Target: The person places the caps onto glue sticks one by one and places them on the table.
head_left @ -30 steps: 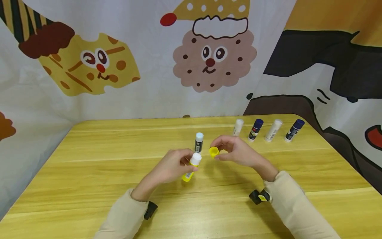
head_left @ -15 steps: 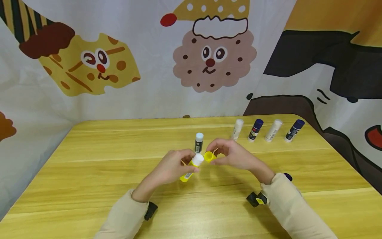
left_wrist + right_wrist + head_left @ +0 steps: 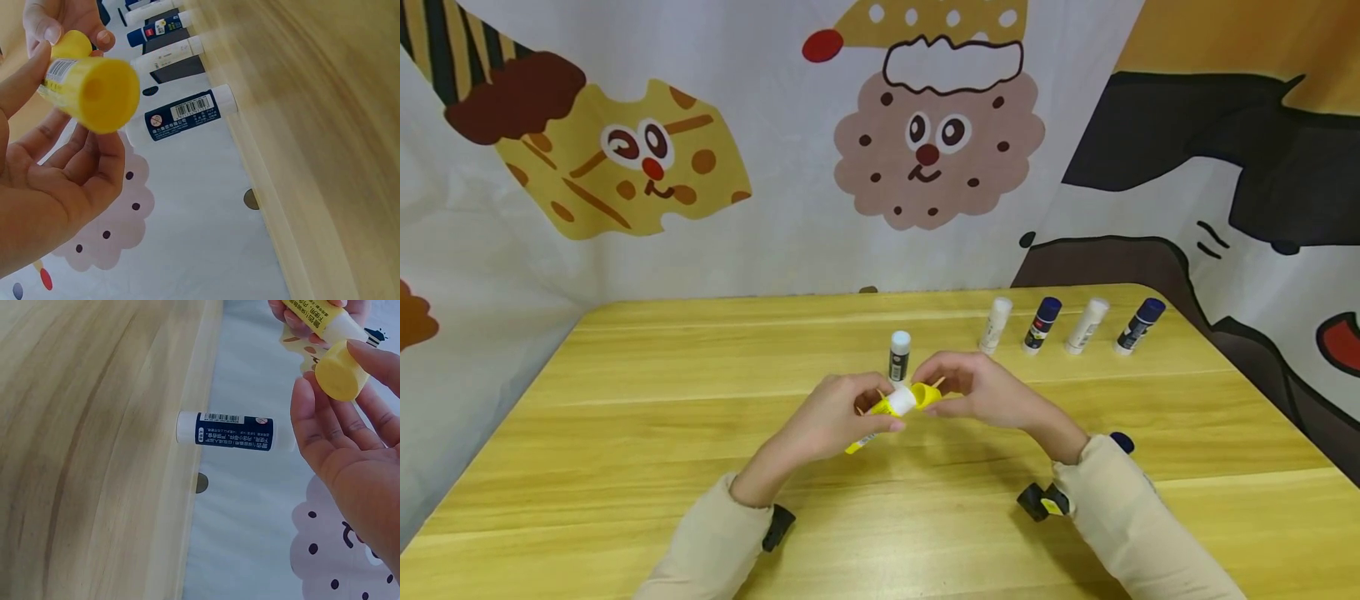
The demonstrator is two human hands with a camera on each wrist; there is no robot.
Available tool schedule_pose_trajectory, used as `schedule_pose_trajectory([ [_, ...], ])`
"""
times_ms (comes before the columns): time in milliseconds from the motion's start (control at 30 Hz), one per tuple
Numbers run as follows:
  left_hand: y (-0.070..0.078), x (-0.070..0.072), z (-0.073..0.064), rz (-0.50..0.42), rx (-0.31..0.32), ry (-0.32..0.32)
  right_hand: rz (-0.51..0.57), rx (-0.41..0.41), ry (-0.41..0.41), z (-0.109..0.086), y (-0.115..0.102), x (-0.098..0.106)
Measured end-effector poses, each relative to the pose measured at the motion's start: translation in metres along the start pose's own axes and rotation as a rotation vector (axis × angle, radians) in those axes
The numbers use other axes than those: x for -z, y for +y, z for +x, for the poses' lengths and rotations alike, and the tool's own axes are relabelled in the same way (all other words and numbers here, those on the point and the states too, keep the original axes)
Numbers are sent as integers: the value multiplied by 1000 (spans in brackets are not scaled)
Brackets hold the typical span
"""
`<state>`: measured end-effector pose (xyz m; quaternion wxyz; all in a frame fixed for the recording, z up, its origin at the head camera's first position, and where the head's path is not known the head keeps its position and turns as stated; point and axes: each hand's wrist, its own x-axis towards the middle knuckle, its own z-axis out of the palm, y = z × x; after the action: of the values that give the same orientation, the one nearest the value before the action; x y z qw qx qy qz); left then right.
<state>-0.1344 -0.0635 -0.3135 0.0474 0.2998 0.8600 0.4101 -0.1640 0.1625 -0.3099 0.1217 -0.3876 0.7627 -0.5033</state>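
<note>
My left hand (image 3: 835,417) holds a yellow glue stick (image 3: 100,94) tilted above the table, its bare white end (image 3: 901,402) pointing up and right. Its yellow cap (image 3: 927,395) is pinched between thumb and fingers of my right hand (image 3: 985,390). The cap's open mouth faces the white end and sits right at it. In the right wrist view the cap (image 3: 340,372) overlaps the tip of that end. Just behind both hands, a dark-labelled glue stick (image 3: 898,358) with a pale cap stands upright on the table.
Several more glue sticks stand in a row at the back right: a white one (image 3: 996,325), a dark blue one (image 3: 1042,325), another white and another dark blue. A dark blue rounded thing (image 3: 1122,442) shows beside the right sleeve. A printed cloth (image 3: 775,250) hangs behind the wooden table (image 3: 662,467).
My right hand has brought the cap left and slightly down to the white end. My left hand has tilted the glue stick further over toward the cap.
</note>
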Motion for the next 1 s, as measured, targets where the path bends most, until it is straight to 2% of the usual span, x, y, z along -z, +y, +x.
schedule_pose_trajectory([
  [1000, 3, -1, 1, 11, 19, 22, 20, 46, 7, 1, 0, -4],
])
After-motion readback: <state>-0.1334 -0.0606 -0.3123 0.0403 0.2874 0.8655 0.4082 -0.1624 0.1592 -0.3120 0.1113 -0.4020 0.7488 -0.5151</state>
